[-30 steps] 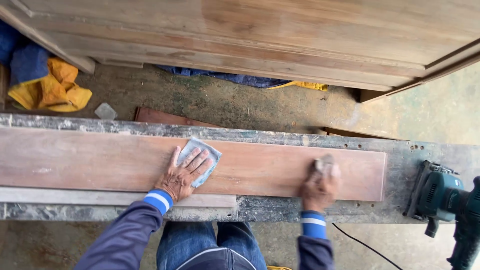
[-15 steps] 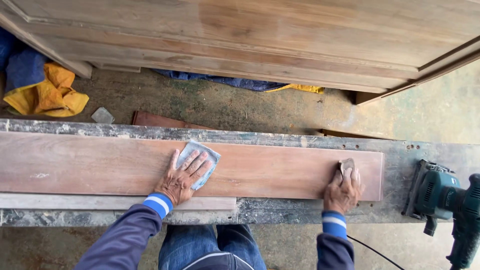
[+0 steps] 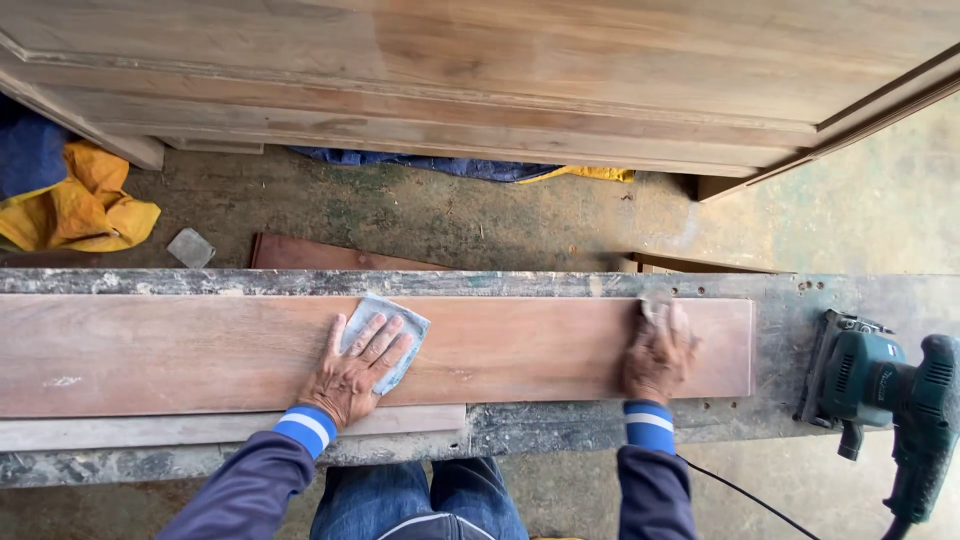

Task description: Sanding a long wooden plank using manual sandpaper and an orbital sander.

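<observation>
A long reddish wooden board lies flat along the worn grey tabletop, running off the left edge of view and ending just short of a teal power sander that sits on the tabletop's right end, its black cord trailing down toward the floor. The left hand rests palm-down near the middle of the board, fingers spread wide and flat over a pale sheet of sandpaper — the sheet peeks out beyond the fingertips toward the board's far edge. The right hand presses on the board near its right end, fingers curled close together over a small sanding block; this hand is blurred, so the exact grip is hard to make out. A thinner pale strip of wood lies against the board's near edge — under the left wrist. Beyond the tabletop, on the concrete floor, sit a yellow cloth, a blue tarp and a broad wooden door panel.
</observation>
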